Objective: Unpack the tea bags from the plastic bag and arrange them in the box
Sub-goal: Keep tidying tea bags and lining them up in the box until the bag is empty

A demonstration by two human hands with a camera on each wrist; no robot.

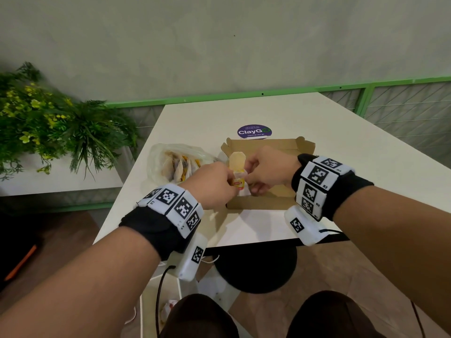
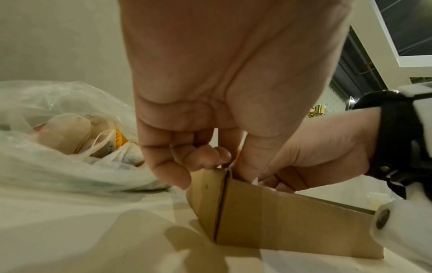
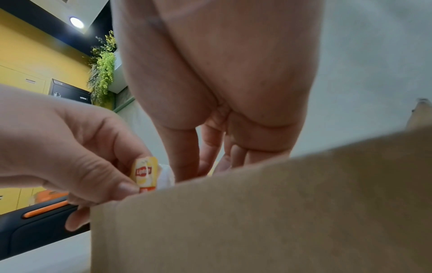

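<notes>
An open brown cardboard box [image 1: 268, 145] stands on the white table [image 1: 353, 167]. Left of it lies a clear plastic bag [image 1: 161, 159] with several tea bags inside, also in the left wrist view as the plastic bag [image 2: 58, 166]. Both hands meet over the box's left end. My left hand [image 1: 230, 182] pinches the yellow tag [image 3: 143, 172] of one tea bag [image 1: 237, 161], which stands upright. My right hand [image 1: 248, 175] pinches the same tea bag's white paper from the right. The box wall [image 3: 257, 221] hides what lies inside.
A round purple sticker [image 1: 254, 131] is on the table behind the box. A green plant [image 1: 48, 128] stands at the left beyond the table's edge. A black stool [image 1: 256, 267] is under the near edge, by my knees.
</notes>
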